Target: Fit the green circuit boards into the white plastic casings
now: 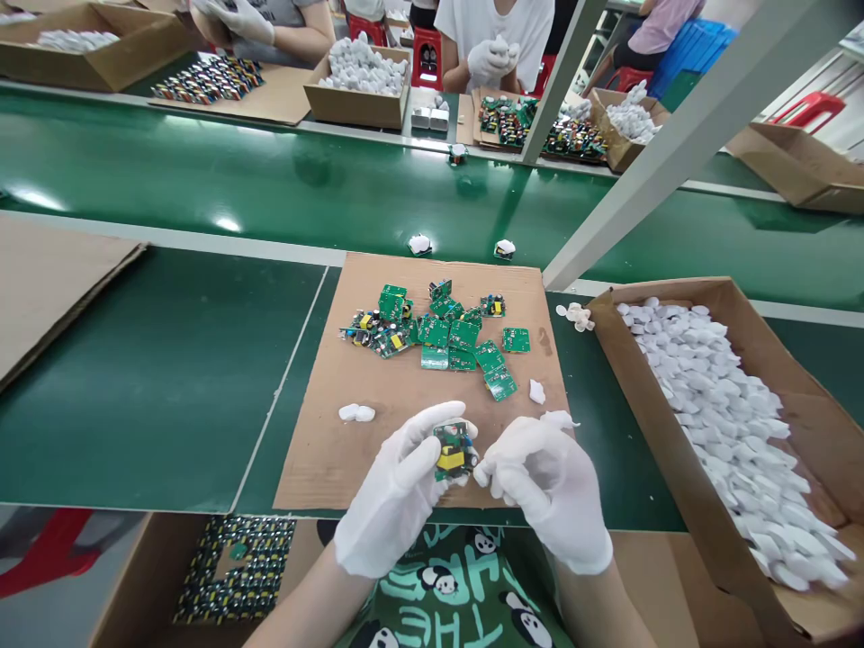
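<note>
In my gloved left hand [411, 481] is a small circuit board [452, 453] with a yellow block-shaped part, gripped between thumb and fingers. My gloved right hand [544, 481] is at the board's right edge, its thumb and fingertips pinched together; whatever they hold is hidden. Beneath both hands lies a cardboard sheet [317, 459]. On it, ahead of my hands, is a loose pile of green circuit boards [449, 333], some face down. White oval pads [356, 412] lie left of my hands, and a folded white piece [536, 391] sits near the right hand.
A cardboard box of white pads [715, 414] stands at the right. Beyond the sheet runs a green conveyor belt [283, 189] carrying a few boards topped with white. A slanted metal post [634, 171] rises at right. Co-workers with gloved hands [496, 58] sit across.
</note>
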### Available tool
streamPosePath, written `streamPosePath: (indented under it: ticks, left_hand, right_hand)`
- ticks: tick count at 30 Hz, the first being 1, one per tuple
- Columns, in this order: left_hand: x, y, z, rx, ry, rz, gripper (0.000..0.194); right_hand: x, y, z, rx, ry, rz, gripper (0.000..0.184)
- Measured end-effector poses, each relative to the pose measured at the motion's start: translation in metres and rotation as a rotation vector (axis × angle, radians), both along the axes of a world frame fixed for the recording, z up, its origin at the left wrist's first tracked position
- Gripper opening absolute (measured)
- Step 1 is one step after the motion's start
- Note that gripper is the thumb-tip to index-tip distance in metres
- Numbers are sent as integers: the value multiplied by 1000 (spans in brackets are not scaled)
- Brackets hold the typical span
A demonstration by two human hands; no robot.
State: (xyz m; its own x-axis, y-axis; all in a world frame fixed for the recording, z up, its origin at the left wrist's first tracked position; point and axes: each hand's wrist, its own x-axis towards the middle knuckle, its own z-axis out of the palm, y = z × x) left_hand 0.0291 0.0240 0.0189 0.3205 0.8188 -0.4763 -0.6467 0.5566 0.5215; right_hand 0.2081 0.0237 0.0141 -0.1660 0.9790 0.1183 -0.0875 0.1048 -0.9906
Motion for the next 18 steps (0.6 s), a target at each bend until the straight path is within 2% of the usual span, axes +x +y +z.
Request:
streamPosePath:
  ticks: [6, 11, 14, 18]
  left_hand:
    - [2, -4, -2, 92, 88, -61, 44]
    - [1, -6, -4, 246, 138, -46, 39]
    - [-1, -5, -5, 290, 171, 1, 39]
    - [-1, -3, -5, 393, 211, 19, 39]
  right_hand:
    - [-7, 0, 9, 144, -117, -139, 21]
    - [-2, -3, 14, 286, -291, -37, 27]
    - [0, -7, 17, 286, -285, 12, 28]
    - [-7, -14, 18, 110, -180, -95, 33]
